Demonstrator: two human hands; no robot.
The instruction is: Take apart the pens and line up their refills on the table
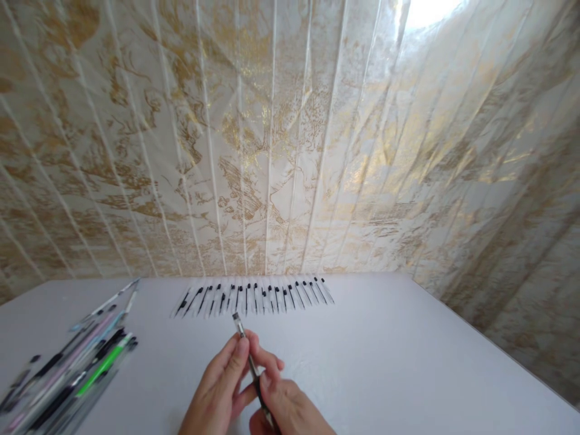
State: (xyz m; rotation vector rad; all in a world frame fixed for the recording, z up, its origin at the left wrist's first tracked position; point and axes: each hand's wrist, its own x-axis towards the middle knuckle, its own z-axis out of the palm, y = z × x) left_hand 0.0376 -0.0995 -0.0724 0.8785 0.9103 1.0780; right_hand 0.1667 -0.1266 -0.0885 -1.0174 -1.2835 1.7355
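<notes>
Here, at the lower centre of the frame, a slim, dark pen with a clear upper end (252, 364) slants above the white table (399, 362). The left hand (216, 379) pinches its upper part between thumb and fingers; the right hand (292, 403) is closed around its lower barrel. Beyond, mid-frame, lies a row of small clear-plastic pieces with black parts (247, 297); at lower left, a blurred pile of mixed pens (67, 391) includes a bright green one (105, 365).

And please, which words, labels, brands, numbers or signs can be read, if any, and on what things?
None can be read.
Pen in left hand and right hand: too small, blurred.
Pile of pens: blurred.
Row of thin sticks: too small.
Patterned sheet: drawings, no readable words.
</notes>
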